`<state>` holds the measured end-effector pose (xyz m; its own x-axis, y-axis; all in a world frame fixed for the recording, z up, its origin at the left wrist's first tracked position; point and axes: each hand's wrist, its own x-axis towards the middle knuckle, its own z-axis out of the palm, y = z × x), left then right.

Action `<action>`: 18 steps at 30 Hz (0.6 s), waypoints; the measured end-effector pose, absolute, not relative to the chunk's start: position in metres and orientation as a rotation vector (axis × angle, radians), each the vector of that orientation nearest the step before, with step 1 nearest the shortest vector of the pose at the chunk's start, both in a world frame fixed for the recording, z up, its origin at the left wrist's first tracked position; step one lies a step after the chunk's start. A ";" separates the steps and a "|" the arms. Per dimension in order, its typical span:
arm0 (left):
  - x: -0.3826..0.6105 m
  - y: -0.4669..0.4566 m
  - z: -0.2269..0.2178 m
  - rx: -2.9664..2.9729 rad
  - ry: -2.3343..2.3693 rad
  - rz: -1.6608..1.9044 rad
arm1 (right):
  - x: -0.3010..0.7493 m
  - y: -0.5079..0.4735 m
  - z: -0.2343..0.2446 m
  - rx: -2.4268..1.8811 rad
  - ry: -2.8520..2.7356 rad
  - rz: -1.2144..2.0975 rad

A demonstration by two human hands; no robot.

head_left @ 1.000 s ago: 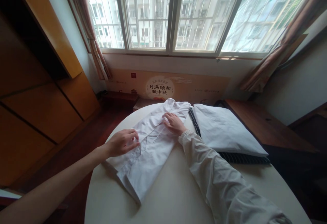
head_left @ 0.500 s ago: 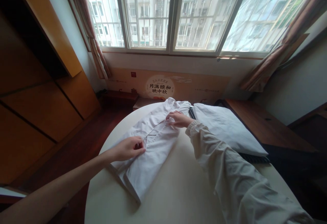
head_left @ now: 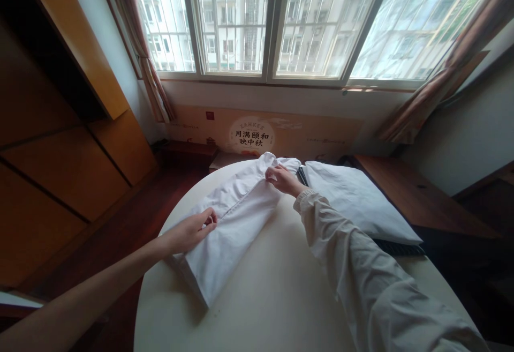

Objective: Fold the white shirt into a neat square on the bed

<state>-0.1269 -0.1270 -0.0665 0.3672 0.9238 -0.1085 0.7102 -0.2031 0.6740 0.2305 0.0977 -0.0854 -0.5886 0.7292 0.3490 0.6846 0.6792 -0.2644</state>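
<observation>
Left hand (head_left: 193, 231) and right hand (head_left: 284, 179), fingers of each pinched on folded white cloth (head_left: 231, 245), round counter (head_left: 277, 298) beneath, folded pile (head_left: 353, 199) at right, cabinet (head_left: 116, 145) recess too dark to read.

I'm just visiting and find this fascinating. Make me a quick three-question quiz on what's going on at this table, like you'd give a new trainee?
1. True or false: over the white garment, the right hand is nearer the window than the left hand.

2. What shows beneath the folded white cloth on the right side of the round table?

3. Which forearm is covered by a pale sleeve?
A) the left
B) the right
C) both
D) neither

Key
1. True.
2. A dark striped cloth.
3. B; the left forearm is bare.
</observation>
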 end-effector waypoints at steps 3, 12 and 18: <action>-0.132 -0.125 -0.064 2.175 1.579 0.357 | 0.224 0.090 -0.096 -1.161 -2.427 0.128; -0.155 -0.112 -0.083 2.541 1.893 0.269 | 0.221 0.070 -0.120 -1.312 -2.278 0.131; -0.147 -0.116 -0.076 2.713 1.597 0.542 | 0.221 0.066 -0.122 -1.401 -2.428 0.139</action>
